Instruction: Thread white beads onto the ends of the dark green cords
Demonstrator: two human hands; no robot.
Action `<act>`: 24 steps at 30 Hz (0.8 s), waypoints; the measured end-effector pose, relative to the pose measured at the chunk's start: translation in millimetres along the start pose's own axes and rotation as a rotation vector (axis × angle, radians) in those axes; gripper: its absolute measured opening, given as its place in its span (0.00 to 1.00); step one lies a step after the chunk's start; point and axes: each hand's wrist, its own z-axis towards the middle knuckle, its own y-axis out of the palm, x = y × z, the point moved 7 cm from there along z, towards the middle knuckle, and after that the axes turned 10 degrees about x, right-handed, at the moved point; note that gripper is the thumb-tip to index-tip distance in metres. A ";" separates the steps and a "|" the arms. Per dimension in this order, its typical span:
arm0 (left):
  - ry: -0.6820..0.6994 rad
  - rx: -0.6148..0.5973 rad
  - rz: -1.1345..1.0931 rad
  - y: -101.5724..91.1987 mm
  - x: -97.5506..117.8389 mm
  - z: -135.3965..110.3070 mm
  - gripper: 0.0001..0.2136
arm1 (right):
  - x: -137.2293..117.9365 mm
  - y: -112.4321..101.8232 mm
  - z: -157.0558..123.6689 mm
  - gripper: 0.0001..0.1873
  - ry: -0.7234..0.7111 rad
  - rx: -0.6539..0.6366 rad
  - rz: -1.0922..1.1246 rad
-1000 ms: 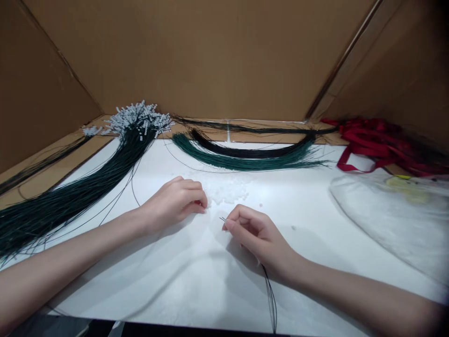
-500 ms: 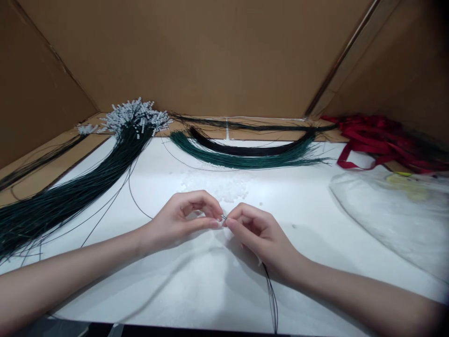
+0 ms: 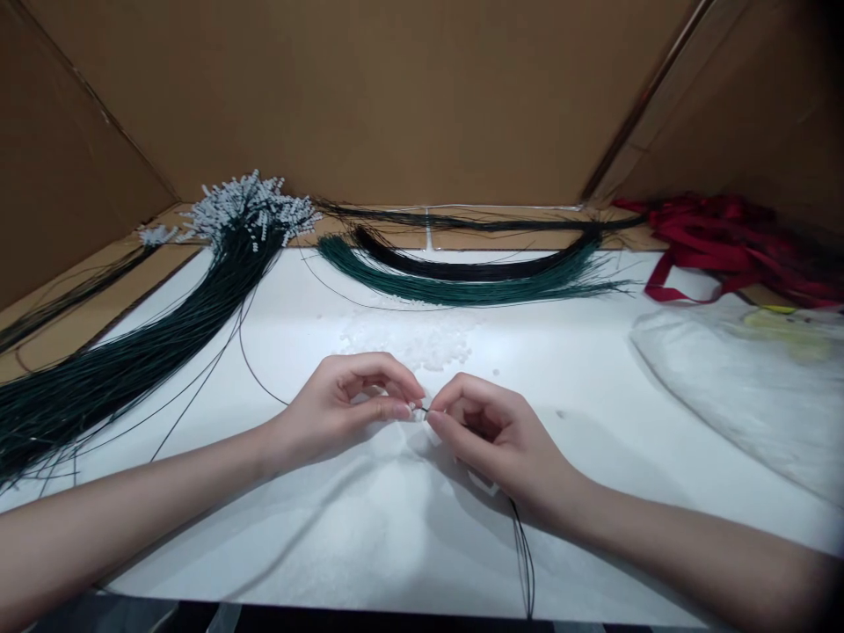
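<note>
At the middle of the white board, my left hand (image 3: pixel 360 396) pinches small white beads (image 3: pixel 417 411) between thumb and forefinger. Facing it, my right hand (image 3: pixel 488 426) is closed on thin dark wires (image 3: pixel 523 554), whose tips stick out at the fingertips and meet the beads. The wires' long ends come out below my right palm and hang toward the board's near edge. Whether the tips run through the beads is too small to tell. Behind both hands lies a loose scatter of white beads (image 3: pixel 428 341).
A thick bundle of dark green wires (image 3: pixel 198 308) with white beaded ends lies left. Curved green wires (image 3: pixel 454 288) and black wires (image 3: pixel 462 268) rest at the back. Red ribbon (image 3: pixel 712 255) and a clear plastic bag (image 3: pixel 758 387) are right. Cardboard walls (image 3: pixel 382 97) enclose the board.
White beads now show more plainly at my left fingertips, with the dark wire tips against them. My right hand has shifted slightly right, and the whole view has moved a little.
</note>
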 end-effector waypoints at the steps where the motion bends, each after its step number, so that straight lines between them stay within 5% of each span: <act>1: 0.003 -0.001 -0.001 -0.1 0.2 -0.3 0.03 | -0.2 0.3 0.0 0.10 -0.004 -0.003 -0.002; 24: 0.049 0.000 0.011 -0.5 2.8 -2.5 0.05 | -0.1 2.4 -0.2 0.10 0.013 -0.018 -0.071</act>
